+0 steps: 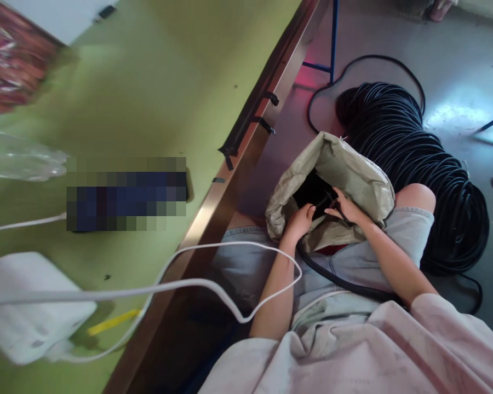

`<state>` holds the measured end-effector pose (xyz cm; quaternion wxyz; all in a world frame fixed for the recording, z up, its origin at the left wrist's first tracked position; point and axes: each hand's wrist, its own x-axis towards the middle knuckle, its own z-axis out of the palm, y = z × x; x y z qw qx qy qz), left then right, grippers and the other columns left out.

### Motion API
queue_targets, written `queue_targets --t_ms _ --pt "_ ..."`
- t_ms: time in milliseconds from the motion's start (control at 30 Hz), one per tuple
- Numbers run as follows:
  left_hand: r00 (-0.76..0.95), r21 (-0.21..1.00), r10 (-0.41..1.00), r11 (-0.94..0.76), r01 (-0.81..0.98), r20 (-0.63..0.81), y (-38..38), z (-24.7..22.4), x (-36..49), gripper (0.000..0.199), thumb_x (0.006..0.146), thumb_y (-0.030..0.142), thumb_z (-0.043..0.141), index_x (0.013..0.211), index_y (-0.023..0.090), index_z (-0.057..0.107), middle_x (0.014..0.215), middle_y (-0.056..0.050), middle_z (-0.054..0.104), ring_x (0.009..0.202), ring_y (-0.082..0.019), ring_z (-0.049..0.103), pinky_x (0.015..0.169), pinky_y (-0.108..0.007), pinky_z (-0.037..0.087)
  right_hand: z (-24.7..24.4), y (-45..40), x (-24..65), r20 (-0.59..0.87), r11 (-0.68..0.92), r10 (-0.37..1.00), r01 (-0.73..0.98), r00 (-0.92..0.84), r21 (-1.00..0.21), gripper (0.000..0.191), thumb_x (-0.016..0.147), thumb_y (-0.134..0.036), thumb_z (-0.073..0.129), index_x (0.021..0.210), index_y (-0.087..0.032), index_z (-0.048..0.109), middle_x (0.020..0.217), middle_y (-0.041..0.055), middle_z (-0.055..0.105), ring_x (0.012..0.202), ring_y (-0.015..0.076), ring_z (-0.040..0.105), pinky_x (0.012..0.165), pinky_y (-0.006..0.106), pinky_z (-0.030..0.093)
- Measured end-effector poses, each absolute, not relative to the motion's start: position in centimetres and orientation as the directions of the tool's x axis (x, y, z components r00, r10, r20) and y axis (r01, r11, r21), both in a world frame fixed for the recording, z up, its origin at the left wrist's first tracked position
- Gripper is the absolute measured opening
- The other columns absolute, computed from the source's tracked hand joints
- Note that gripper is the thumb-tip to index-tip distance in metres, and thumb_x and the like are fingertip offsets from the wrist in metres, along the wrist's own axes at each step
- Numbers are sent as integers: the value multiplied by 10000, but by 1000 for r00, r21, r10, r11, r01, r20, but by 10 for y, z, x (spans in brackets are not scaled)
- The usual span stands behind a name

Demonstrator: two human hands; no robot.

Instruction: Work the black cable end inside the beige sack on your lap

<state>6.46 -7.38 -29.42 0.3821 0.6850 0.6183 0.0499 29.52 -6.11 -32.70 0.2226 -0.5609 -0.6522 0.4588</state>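
Observation:
Between my knees stands a beige, crumpled sack [355, 158] with its mouth rolled open and dark contents inside. My left hand [301, 221] reaches over the near rim at the left, its fingers curled; what they pinch, if anything, is too small to make out. At the right of the mouth, my right hand [348, 208] is partly closed around a thin dark piece that crosses the palm. Its kind is unclear. A thick black cable [332, 280] runs from under my left wrist across my lap to the right.
A large coil of black cable [411, 142] lies on the floor beyond my right knee. At left is a green table [148, 109] with a metal edge, a white charger [28, 306], a clear plastic bottle [20, 156] and a pixelated device. A white cord [205, 283] loops over my left forearm.

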Motion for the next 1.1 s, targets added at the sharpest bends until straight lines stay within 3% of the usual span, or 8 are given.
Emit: queue_targets --t_ms 67,167,233,400,600,733,900,1100 --pt "212 589 895 67 806 -392 -74 -294 63 346 1095 300 417 1286 216 693 1167 -103 772 1070 -237 732 925 -322 554 -325 -61 297 -233 -47 925 519 -300 -854 1022 843 -441 829 1638 -143 261 940 42 726 800 203 688 793 318 532" --pt "154 590 931 76 804 -330 -74 -293 62 339 1067 241 485 1332 192 691 1290 -111 738 1186 -244 697 1043 -346 533 -316 -62 298 -258 -49 910 534 -325 -844 812 876 -429 798 1542 -156 423 837 2 702 757 191 673 780 310 525" --pt "134 595 951 62 801 -279 -75 -292 63 336 1045 223 539 1336 182 701 1317 -119 724 1215 -253 683 1089 -354 514 -311 -64 297 -278 -71 906 533 -318 -843 730 919 -445 749 1520 -160 450 774 -21 676 695 178 655 749 302 520" --pt "131 583 972 9 813 -198 -76 -284 67 334 1015 210 602 1325 187 725 1202 -125 736 1106 -257 696 1042 -355 534 -308 -67 294 -295 -106 911 527 -289 -844 993 881 -406 810 1650 -152 236 891 15 718 788 195 686 811 321 536" --pt "133 546 989 -77 834 -63 -79 -281 77 326 999 175 595 1286 191 748 1117 -130 705 1062 -282 648 992 -395 532 -308 -66 298 -358 -142 894 588 -270 -797 849 957 -410 746 1619 -95 318 722 -8 671 660 187 645 714 301 514" --pt "150 589 989 -121 799 0 -78 -285 78 319 1009 179 570 1270 190 753 1103 -126 686 1035 -271 634 972 -392 528 -311 -67 298 -328 -140 912 564 -248 -814 1002 910 -428 800 1656 -113 210 757 -22 672 668 177 643 670 282 503" --pt "143 648 988 -144 747 55 -75 -292 76 321 1013 183 555 1266 193 753 1109 -115 672 1018 -252 631 961 -376 531 -312 -66 296 -371 -222 899 489 -233 -844 853 921 -482 771 1581 -139 352 680 -54 621 537 147 582 552 257 465" --pt "180 699 978 -203 686 107 -74 -297 78 308 1009 195 563 1241 221 764 1112 -95 658 1011 -231 627 958 -357 537 -315 -64 296 -309 -176 927 481 -213 -859 968 852 -463 841 1593 -117 322 774 -18 660 659 166 628 660 283 512"
